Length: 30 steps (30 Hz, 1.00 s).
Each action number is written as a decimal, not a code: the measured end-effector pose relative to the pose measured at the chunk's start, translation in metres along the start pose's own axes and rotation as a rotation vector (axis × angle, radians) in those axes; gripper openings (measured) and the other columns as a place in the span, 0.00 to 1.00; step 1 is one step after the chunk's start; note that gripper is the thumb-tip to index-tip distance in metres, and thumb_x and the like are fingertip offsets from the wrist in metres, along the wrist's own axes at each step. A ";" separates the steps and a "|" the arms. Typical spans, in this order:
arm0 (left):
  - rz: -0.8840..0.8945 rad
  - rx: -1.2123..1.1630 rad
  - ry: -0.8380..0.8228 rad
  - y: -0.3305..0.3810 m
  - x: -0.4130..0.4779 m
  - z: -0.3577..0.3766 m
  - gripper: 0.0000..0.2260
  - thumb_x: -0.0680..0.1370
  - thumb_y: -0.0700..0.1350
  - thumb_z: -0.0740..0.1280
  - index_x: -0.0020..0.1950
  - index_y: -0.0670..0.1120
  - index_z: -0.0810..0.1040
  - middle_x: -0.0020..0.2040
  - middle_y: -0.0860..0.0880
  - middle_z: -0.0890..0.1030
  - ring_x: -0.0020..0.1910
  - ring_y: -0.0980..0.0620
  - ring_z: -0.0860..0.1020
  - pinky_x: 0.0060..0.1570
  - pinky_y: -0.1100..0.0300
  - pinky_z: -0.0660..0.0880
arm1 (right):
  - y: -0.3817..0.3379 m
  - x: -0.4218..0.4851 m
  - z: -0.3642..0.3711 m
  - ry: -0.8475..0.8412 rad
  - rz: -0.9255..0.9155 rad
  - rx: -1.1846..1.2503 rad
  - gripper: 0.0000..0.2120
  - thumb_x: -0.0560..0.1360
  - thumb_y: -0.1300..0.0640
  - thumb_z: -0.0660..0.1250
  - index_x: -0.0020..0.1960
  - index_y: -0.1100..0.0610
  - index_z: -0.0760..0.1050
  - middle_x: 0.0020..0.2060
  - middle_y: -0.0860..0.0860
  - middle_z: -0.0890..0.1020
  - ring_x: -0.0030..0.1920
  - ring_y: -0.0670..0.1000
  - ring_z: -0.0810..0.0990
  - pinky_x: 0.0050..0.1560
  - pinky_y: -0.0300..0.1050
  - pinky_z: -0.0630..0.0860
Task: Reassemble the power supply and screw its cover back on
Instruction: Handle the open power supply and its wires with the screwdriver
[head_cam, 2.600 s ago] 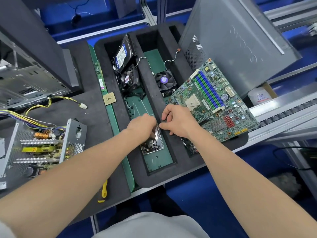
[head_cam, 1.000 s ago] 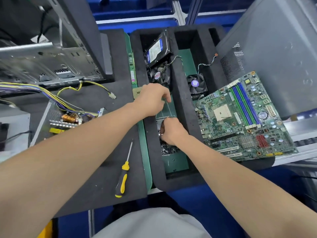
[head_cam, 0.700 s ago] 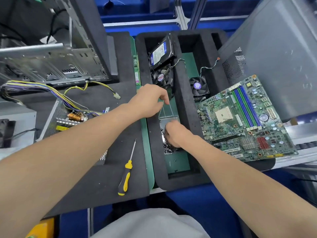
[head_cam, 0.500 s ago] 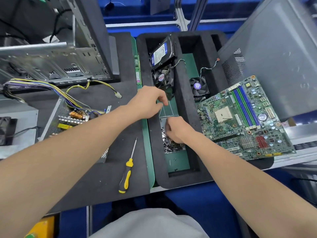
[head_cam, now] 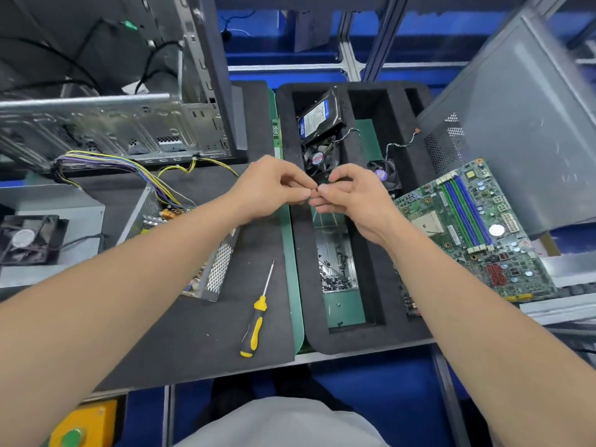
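1. One tiny dark part (head_cam: 317,188), too small for me to name, sits where both sets of fingertips meet, above the black foam tray (head_cam: 354,338).
2. On my feed the right hand (head_cam: 358,201) pinches it between thumb and forefinger, its other fingers loosely curled.
3. The left hand (head_cam: 274,188) is curled, thumb and forefinger touching that same spot. I cannot tell whether it has hold of anything.
4. The power supply (head_cam: 219,269) lies open on the dark mat (head_cam: 180,350), left of the hands and partly under the left forearm, with its board bare. Its yellow and purple wires (head_cam: 129,162) run off leftward in front of the computer case (head_cam: 113,124).
5. A yellow-and-black screwdriver (head_cam: 256,317) lies on the mat between the power supply and the tray, apart from both hands.
6. In the tray's left compartment, nearer me than the hands, a metal dish (head_cam: 335,266) holds loose screws. Farther back are a hard drive (head_cam: 317,116) and a fan (head_cam: 317,158).
7. A motherboard (head_cam: 467,227) rests tilted on the tray's right side, with a grey panel (head_cam: 516,124) beyond it.
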<state>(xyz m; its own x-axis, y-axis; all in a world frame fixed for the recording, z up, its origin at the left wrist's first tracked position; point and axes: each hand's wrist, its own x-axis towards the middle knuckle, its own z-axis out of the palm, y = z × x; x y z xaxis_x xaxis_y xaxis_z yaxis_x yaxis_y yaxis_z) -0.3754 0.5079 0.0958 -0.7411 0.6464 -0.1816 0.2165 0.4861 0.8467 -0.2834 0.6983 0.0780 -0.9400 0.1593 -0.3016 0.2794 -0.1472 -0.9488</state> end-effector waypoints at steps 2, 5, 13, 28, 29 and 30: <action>0.051 0.004 0.036 0.001 -0.006 -0.013 0.06 0.76 0.47 0.77 0.50 0.57 0.88 0.42 0.58 0.87 0.44 0.61 0.84 0.48 0.67 0.78 | -0.005 0.001 0.012 -0.001 -0.026 0.018 0.12 0.80 0.69 0.70 0.53 0.59 0.68 0.43 0.64 0.88 0.43 0.60 0.88 0.44 0.46 0.85; 0.107 0.036 0.101 0.000 -0.017 -0.030 0.05 0.75 0.48 0.78 0.49 0.57 0.89 0.42 0.59 0.87 0.44 0.59 0.84 0.47 0.68 0.77 | -0.010 0.004 0.035 -0.018 -0.041 0.047 0.15 0.81 0.68 0.70 0.53 0.56 0.64 0.42 0.62 0.88 0.41 0.58 0.88 0.42 0.45 0.84; 0.158 0.241 0.199 -0.016 -0.056 -0.077 0.01 0.77 0.47 0.76 0.47 0.52 0.87 0.38 0.60 0.84 0.38 0.65 0.80 0.41 0.75 0.69 | -0.022 0.000 0.095 -0.051 0.068 -0.080 0.11 0.82 0.62 0.71 0.53 0.58 0.68 0.40 0.60 0.87 0.38 0.56 0.86 0.35 0.45 0.82; 0.127 0.561 -0.006 -0.080 -0.095 -0.118 0.02 0.84 0.47 0.65 0.54 0.51 0.75 0.46 0.52 0.82 0.49 0.49 0.79 0.46 0.50 0.75 | 0.009 -0.044 0.147 -0.218 0.720 -1.076 0.13 0.85 0.62 0.60 0.49 0.70 0.79 0.44 0.65 0.87 0.43 0.62 0.87 0.50 0.55 0.86; 0.144 0.587 -0.014 -0.082 -0.096 -0.118 0.02 0.84 0.47 0.64 0.54 0.50 0.75 0.45 0.52 0.82 0.47 0.48 0.79 0.43 0.52 0.73 | 0.007 -0.046 0.146 -0.187 0.699 -1.050 0.14 0.85 0.63 0.58 0.52 0.70 0.79 0.46 0.66 0.87 0.45 0.64 0.88 0.51 0.56 0.86; 0.160 0.608 -0.015 -0.085 -0.097 -0.117 0.02 0.84 0.47 0.64 0.54 0.50 0.74 0.44 0.52 0.81 0.45 0.48 0.78 0.42 0.52 0.71 | 0.003 -0.048 0.145 -0.146 0.667 -1.009 0.13 0.85 0.63 0.56 0.53 0.67 0.78 0.48 0.65 0.87 0.45 0.64 0.88 0.49 0.55 0.87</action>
<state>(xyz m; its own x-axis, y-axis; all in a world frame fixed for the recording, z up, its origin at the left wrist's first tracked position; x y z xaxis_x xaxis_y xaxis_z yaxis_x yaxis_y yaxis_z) -0.3968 0.3354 0.1003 -0.6616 0.7448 -0.0874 0.6496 0.6275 0.4293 -0.2657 0.5482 0.1030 -0.5489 0.2217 -0.8059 0.6816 0.6768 -0.2781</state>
